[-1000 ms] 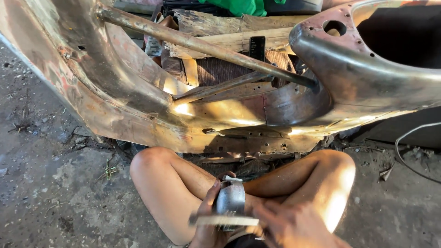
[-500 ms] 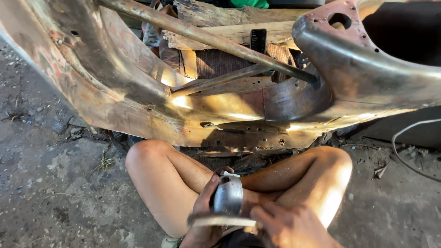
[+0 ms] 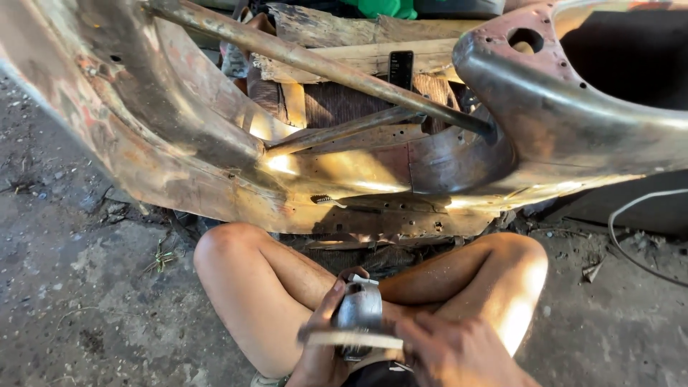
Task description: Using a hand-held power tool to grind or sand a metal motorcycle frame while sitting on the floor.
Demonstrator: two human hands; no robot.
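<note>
Angle grinder in lap: judged heavy, rigid. Left hand wrapped shut around body; right hand clamped on flat disc. Best held by body.

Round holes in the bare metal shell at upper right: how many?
1 large round hole, on the flat top face of the shell at upper right. Tiny dots beside it may be more; too small to tell.

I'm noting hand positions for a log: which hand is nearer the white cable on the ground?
The right hand. It sits low in the lap, on the side where the white cable loops. The left hand grips the small metal part, farther from the cable.
</note>
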